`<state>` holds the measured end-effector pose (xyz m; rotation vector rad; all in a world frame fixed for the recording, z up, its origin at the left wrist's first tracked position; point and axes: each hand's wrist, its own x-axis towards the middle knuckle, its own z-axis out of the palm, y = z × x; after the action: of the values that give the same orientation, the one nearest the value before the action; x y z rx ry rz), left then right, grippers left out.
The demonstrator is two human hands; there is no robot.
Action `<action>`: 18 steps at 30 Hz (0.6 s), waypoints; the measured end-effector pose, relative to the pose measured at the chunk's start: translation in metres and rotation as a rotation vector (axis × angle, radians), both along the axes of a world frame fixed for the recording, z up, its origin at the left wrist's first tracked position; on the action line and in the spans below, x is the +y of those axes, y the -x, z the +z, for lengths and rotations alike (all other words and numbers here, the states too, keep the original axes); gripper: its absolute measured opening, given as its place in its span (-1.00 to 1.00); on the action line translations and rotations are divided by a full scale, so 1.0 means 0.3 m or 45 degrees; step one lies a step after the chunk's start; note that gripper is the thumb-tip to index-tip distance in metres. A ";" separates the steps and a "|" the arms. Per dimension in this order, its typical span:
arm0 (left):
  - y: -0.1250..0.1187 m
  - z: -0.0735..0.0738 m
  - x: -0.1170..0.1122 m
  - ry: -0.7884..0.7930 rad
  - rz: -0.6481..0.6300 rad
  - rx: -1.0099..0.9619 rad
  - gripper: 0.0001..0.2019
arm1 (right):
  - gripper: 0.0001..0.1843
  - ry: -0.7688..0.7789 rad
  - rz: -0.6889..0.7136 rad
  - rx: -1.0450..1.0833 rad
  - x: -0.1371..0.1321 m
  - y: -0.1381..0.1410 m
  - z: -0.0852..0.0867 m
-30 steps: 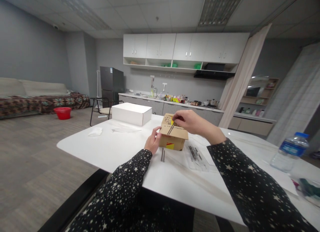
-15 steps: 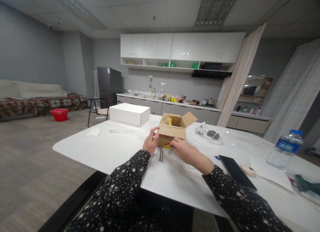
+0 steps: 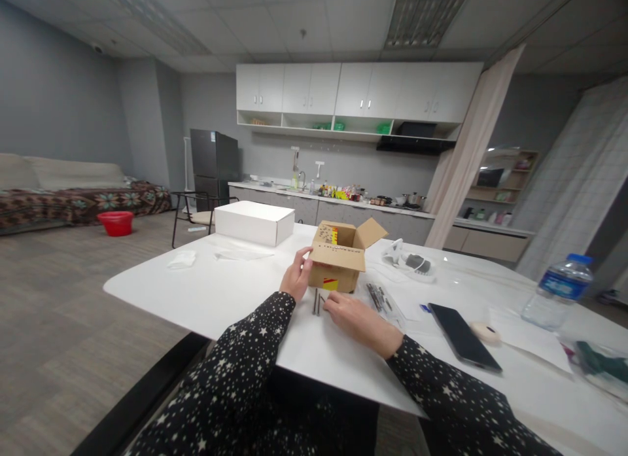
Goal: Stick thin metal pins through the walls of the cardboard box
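Cardboard box (image 3: 335,277): stands on the counter (image 3: 245,292), mouth up and open, near flap (image 3: 338,257) folded outward, right flap (image 3: 373,230) sticking up and out; shows only a slice of its interior, so cannot tell the contents.
Paired rods (image 3: 314,303): lie side by side just in front of the box, thin and dark, pointing toward the wearer.
Done, by judgement: looks like box opened and one pair laid out neatly.
Left, by judgement: seems partway; includes at least the piece at the right fingertips, not yet let go. Cannot tell how many more count.
Rod end (image 3: 322,299): shows as a short slanting tip just beside the pair; mostly hidden, possibly more than one.
Right hand (image 3: 360,318): reaches in low from the right, back up, knuckles bent, fingertips pointing left; appears pinched on that rod end, close to the surface.
Left hand (image 3: 296,277): comes up from lower left, thumb near the front corner, fingers along the left side; grips the box, seemingly to steady it.
Clear packet (image 3: 381,299): lies just right of the box, with slender dark pieces inside.
Phone (image 3: 464,337): rests farther right, screen dark, near a beige round item (image 3: 485,332).
White box (image 3: 254,224): stands closed, beyond the left hand.
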<state>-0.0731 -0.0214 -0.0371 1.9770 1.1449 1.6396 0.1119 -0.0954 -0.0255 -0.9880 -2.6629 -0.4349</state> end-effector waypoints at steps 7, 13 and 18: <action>0.015 -0.006 -0.008 0.003 0.010 -0.002 -0.55 | -0.74 0.041 0.022 -0.038 0.012 0.027 -0.075; 0.022 -0.013 -0.014 0.003 -0.014 -0.034 -0.56 | -0.75 0.056 0.023 -0.067 0.002 0.044 -0.072; 0.019 -0.015 -0.015 0.016 -0.009 -0.037 -0.56 | -0.74 0.057 0.034 -0.061 -0.005 0.047 -0.060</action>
<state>-0.0787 -0.0259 -0.0416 1.9409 1.1336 1.6482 0.0977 -0.0969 -0.0435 -0.9651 -2.7364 -0.3997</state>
